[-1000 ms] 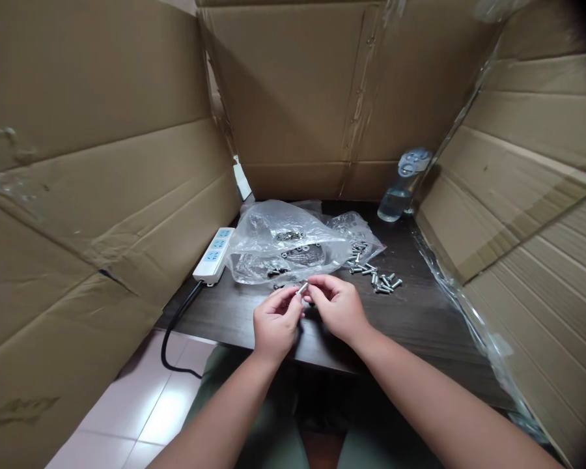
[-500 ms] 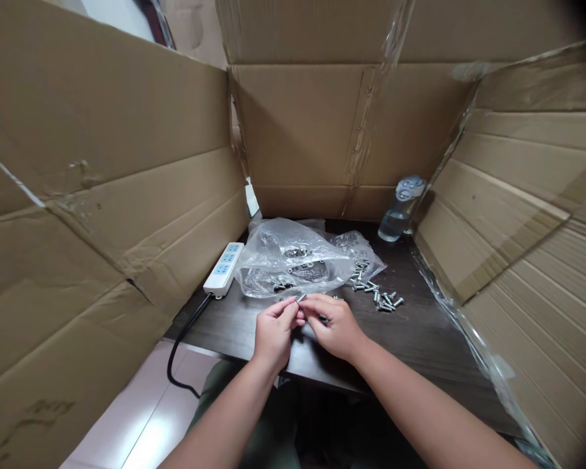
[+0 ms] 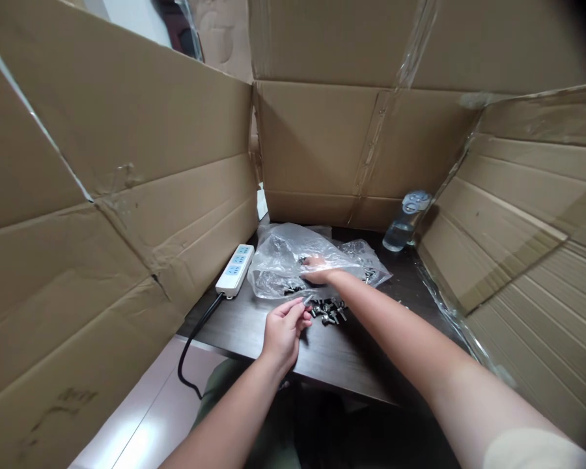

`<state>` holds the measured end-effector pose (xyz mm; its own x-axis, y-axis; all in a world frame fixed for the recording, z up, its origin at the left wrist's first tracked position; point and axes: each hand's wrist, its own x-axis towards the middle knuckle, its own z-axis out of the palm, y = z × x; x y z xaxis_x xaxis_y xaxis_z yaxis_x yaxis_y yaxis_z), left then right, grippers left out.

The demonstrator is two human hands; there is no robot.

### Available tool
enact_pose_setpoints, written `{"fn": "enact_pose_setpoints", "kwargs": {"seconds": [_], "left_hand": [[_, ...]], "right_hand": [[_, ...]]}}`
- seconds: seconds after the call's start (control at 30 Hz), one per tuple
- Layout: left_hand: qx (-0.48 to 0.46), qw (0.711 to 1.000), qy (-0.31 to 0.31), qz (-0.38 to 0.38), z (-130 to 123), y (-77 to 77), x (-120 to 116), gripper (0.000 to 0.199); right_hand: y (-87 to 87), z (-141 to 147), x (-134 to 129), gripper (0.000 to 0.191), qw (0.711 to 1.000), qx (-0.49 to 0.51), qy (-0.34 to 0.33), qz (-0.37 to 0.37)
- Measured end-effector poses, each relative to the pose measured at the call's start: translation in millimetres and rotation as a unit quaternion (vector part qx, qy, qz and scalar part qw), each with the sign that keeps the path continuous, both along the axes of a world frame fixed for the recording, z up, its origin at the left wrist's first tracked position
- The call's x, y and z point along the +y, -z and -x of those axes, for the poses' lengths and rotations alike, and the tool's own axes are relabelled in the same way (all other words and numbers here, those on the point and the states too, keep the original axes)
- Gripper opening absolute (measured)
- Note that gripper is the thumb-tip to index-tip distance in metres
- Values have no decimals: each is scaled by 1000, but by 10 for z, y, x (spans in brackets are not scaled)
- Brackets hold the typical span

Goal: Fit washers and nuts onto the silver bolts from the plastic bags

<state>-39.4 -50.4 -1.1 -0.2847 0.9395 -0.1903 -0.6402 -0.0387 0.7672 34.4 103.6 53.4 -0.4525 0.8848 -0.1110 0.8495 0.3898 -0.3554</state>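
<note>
Between the thumb and fingers of my left hand (image 3: 284,329) is a small silver bolt (image 3: 307,301), its shank pointing up and to the right. My right hand (image 3: 316,268) reaches into the mouth of a clear plastic bag (image 3: 268,264), among small dark and silver hardware; its fingertips are partly hidden, so their grip does not show. On the table just right of my left hand lies a cluster of bolts with dark parts on them (image 3: 328,311). My right forearm covers part of the loose bolts farther right.
A white power strip (image 3: 235,270) with a black cable (image 3: 198,332) lies at the left table edge. A water bottle (image 3: 401,225) stands at the back right. Cardboard walls (image 3: 317,143) enclose the dark table (image 3: 254,326) at the back and both sides.
My right hand has left the bolt and moved forward into the plastic bag. My left hand keeps the bolt. The view has shifted slightly, and the cluster of bolts now shows.
</note>
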Motion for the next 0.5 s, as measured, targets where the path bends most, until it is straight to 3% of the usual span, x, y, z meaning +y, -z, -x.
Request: {"fn": "enact_pose_setpoints", "kwargs": {"seconds": [0.17,0.5], "left_hand": [[-4,1000,4,-6,3,17,-2,28],[-2,1000,-6,-5,9,-9,-6,27]], "right_hand": [[109,140,-9,33,999,-21,17,23],[146,197,98,20,998,-63,-2,30]]}}
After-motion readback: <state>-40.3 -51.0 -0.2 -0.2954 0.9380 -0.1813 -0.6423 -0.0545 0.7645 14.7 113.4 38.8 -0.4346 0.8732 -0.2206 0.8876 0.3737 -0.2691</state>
